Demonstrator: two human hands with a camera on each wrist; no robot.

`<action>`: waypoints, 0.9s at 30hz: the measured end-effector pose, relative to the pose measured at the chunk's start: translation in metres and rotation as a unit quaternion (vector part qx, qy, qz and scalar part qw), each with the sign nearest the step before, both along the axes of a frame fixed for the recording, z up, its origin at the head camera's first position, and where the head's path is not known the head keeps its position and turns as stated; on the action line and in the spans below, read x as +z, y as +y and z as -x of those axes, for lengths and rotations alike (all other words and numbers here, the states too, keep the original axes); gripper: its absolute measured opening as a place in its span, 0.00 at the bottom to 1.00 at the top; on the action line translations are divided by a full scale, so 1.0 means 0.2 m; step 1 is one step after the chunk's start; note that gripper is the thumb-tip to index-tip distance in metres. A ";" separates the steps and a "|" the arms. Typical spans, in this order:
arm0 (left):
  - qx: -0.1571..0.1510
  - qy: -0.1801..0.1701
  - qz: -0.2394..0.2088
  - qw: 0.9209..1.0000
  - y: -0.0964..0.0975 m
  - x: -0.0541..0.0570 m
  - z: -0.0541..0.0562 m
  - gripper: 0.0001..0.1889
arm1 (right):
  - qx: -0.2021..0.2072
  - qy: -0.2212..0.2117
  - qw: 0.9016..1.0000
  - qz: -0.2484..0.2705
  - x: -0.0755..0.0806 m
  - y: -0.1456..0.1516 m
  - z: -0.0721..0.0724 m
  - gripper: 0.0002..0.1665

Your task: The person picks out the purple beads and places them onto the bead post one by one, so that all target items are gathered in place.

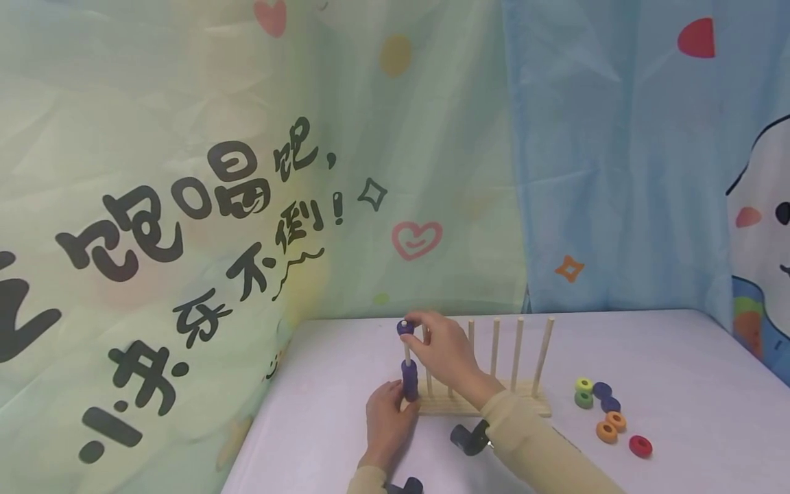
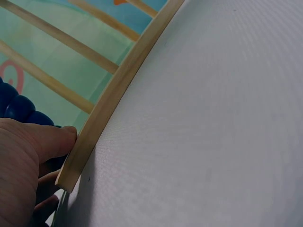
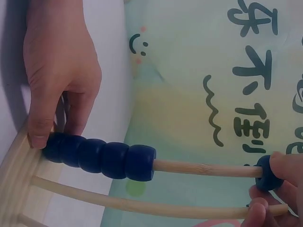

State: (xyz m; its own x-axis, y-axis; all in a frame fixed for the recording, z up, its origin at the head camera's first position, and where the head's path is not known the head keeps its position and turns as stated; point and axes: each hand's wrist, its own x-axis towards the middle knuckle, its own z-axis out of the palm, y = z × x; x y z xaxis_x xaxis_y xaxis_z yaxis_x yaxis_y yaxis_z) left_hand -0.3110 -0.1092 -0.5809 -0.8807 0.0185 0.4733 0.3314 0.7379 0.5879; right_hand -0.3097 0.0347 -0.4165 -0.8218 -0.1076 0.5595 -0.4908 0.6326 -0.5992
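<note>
A wooden peg rack (image 1: 457,406) stands on the table, with a row of upright pegs on its base. On its leftmost peg sits a stack of dark blue beads (image 3: 102,153). At that peg's top, my right hand (image 1: 446,348) pinches another dark blue bead (image 3: 268,173); the peg's tip shows through its hole. My left hand (image 1: 389,417) grips the left end of the base, beside the lowest stacked bead. In the left wrist view, the thumb lies on the base edge (image 2: 106,105) and the other fingers are partly hidden behind it.
Right of the rack lie loose beads: yellow (image 1: 584,385), green (image 1: 583,399), two dark blue (image 1: 602,390), two orange (image 1: 607,431) and a red one (image 1: 640,447). The remaining pegs (image 1: 517,357) stand bare close to the right forearm. A printed curtain (image 1: 407,171) hangs behind the table.
</note>
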 end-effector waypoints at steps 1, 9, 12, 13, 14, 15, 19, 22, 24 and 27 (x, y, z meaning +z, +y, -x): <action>0.000 -0.001 0.001 1.000 0.00 0.00 0.00 0.18 | 0.000 0.003 1.000 0.002 0.00 0.00 0.00 0.18; -0.002 -0.022 -0.005 1.000 0.00 0.00 0.00 0.19 | -0.006 0.060 0.998 0.020 -0.03 0.01 0.00 0.15; -0.001 -0.030 -0.011 0.999 0.00 0.00 0.00 0.19 | 0.001 0.076 0.996 0.042 -0.04 0.02 -0.01 0.14; -0.002 -0.030 -0.011 0.999 0.00 0.00 0.00 0.19 | 0.002 0.081 0.995 0.051 -0.04 0.02 -0.02 0.14; -0.002 -0.031 -0.011 0.999 0.00 0.00 0.00 0.19 | 0.002 0.088 0.994 0.059 -0.04 0.03 -0.03 0.14; -0.002 -0.031 -0.010 0.999 0.00 0.00 0.00 0.19 | 0.003 0.095 0.993 0.066 -0.05 0.03 -0.04 0.14; 0.002 -0.035 -0.005 0.999 0.00 0.00 0.00 0.20 | 0.006 0.139 0.987 0.084 -0.06 0.05 -0.07 0.14; 0.006 -0.039 -0.008 0.999 0.00 0.00 0.00 0.20 | 0.010 0.164 0.982 0.095 -0.08 0.07 -0.08 0.14; 0.008 -0.044 -0.012 0.999 0.00 0.00 0.00 0.20 | 0.006 0.172 0.980 0.101 -0.10 0.08 -0.08 0.15; 0.007 -0.045 -0.015 0.999 0.00 0.00 0.00 0.20 | -0.005 0.171 0.979 0.109 -0.13 0.10 -0.09 0.15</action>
State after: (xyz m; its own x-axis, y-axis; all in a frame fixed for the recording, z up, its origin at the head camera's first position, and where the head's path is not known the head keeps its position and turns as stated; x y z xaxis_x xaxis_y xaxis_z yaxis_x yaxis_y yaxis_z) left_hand -0.3109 -0.1086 -0.5806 -0.9195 -0.0072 0.3930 0.2665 0.7236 0.6367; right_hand -0.2920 0.0552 -0.4415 -0.5823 0.0529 0.8113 -0.6809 0.5135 -0.5222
